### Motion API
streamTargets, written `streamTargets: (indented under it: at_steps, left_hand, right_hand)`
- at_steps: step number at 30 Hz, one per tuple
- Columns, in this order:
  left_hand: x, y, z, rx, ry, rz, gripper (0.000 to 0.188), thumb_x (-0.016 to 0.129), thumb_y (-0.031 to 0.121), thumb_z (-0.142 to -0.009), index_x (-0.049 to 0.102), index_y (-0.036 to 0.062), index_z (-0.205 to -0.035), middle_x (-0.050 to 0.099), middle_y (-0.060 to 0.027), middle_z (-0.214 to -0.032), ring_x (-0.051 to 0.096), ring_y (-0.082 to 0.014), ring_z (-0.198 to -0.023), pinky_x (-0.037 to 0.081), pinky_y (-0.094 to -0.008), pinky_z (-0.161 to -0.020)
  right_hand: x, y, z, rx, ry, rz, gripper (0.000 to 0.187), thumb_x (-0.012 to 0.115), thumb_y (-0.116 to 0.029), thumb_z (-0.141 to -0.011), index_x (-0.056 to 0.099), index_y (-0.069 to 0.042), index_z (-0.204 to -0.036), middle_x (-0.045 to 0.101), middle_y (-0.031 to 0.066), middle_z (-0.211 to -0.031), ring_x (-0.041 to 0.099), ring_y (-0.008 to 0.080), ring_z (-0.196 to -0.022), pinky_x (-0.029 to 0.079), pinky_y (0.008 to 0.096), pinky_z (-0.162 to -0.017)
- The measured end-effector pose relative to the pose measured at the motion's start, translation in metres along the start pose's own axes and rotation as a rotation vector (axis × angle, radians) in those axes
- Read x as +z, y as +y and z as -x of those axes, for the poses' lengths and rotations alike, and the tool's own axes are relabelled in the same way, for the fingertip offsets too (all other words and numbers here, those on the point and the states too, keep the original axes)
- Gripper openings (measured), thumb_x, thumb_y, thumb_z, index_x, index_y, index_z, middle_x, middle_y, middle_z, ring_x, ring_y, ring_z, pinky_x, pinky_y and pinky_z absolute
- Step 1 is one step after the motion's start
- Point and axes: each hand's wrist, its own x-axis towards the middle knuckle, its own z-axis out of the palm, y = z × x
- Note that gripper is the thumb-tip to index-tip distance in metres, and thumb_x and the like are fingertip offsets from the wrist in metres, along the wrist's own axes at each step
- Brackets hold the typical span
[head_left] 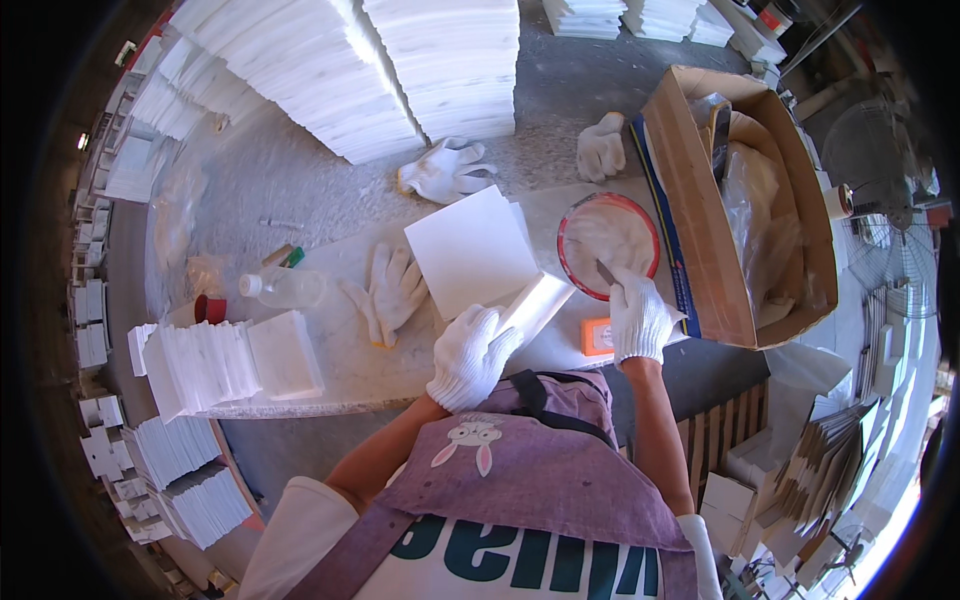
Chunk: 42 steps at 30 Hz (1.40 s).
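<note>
My left hand [468, 358], in a white knit glove, is closed on a white tile [543, 302] tilted up on its edge at the front of the table. My gloved right hand [640, 318] grips a small scraper [605, 271], its blade at the whitish paste [608, 238] inside a round tub with a red rim [655, 225]. Beyond my left hand lies a flat white square tile [468, 250], with another partly hidden beneath it. An orange box [597, 337] stands just left of my right wrist.
A cardboard box [715, 265] with plastic wrapping is at the right. Loose gloves [445, 172] lie about the table. At left are a clear bottle [290, 288] and a row of white tiles [205, 365]. Tall stacks of white slabs [450, 70] stand at the back.
</note>
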Motion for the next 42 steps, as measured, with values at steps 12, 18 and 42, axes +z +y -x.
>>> streamTargets:
  at_steps: [12,18,42]
  left_hand:
    - [-0.004,0.009,-0.003,-0.035,-0.069,-0.026,0.024,0.064,0.022,-0.086,0.064,0.0054,-0.103,0.062,-0.0136,-0.092,0.062,-0.0357,-0.084,0.049,-0.0429,-0.069]
    - [-0.001,0.009,-0.002,0.019,-0.07,-0.046,0.024,0.065,0.019,-0.086,0.063,0.0047,-0.104,0.06,-0.0133,-0.091,0.062,-0.0348,-0.082,0.049,-0.0416,-0.068]
    - [0.001,0.026,0.003,0.072,-0.06,-0.099,0.025,0.069,0.023,-0.085,0.063,0.0026,-0.098,0.06,-0.014,-0.086,0.06,-0.035,-0.077,0.048,-0.0422,-0.065]
  right_hand:
    - [-0.009,0.057,0.093,0.519,0.349,-0.356,0.042,0.065,-0.013,-0.09,0.058,-0.008,-0.131,0.063,0.0104,-0.115,0.062,0.0211,-0.103,0.048,0.0335,-0.09]
    - [0.021,0.084,0.072,0.531,0.391,-0.302,0.047,0.069,-0.019,-0.085,0.059,-0.008,-0.129,0.061,0.0133,-0.118,0.064,0.0254,-0.099,0.049,0.0364,-0.09]
    - [-0.063,0.006,0.082,0.21,-0.004,-1.021,0.051,0.066,-0.021,-0.092,0.049,0.0,-0.134,0.059,0.012,-0.123,0.056,0.0188,-0.11,0.044,0.0334,-0.098]
